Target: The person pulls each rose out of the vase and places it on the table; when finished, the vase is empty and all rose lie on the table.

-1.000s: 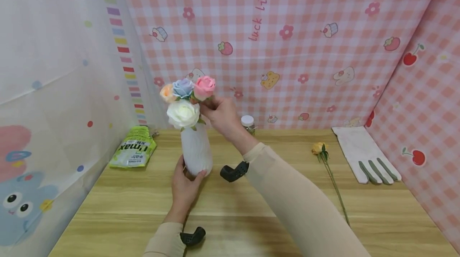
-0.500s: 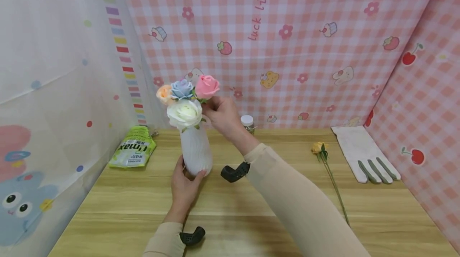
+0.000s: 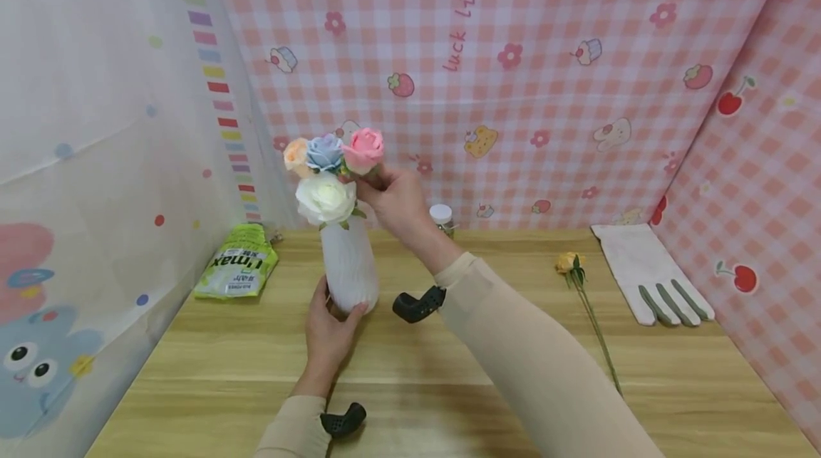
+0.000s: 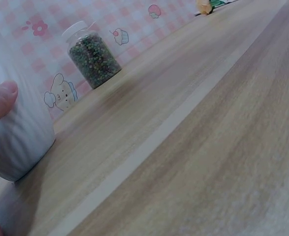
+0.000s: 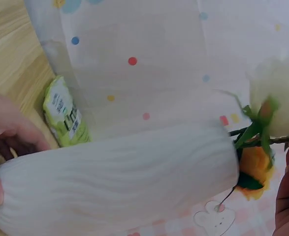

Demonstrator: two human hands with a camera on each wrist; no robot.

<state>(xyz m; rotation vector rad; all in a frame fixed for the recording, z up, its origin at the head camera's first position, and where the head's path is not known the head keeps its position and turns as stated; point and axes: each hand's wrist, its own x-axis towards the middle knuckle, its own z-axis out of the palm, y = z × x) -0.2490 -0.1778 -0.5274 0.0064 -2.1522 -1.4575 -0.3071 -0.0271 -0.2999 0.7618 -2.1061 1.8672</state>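
A tall white ribbed vase (image 3: pixel 349 269) stands on the wooden table, left of centre. My left hand (image 3: pixel 330 333) grips it low down, the thumb on its near side; in the left wrist view that thumb lies against the vase wall (image 4: pixel 26 132). White (image 3: pixel 326 198), blue (image 3: pixel 324 153) and peach roses (image 3: pixel 297 157) cluster above its mouth. Just under the head of a pink rose (image 3: pixel 363 150), my right hand (image 3: pixel 400 209) pinches the stem. The right wrist view shows stems entering the vase mouth beside the fingers (image 5: pixel 287 196); the pink head is out of that view.
A green-and-white bag (image 3: pixel 237 262) lies at the left. Behind my right hand stands a white-lidded jar (image 3: pixel 441 216) of small green beads or grains (image 4: pixel 96 59). To the right lie a yellow rose (image 3: pixel 569 263) and a white glove (image 3: pixel 631 266) with grey-green fingers.
The pink rose swung slightly right, then back left and up with my right hand, and the other blooms shifted a little with it. My left hand and the vase stay in place.
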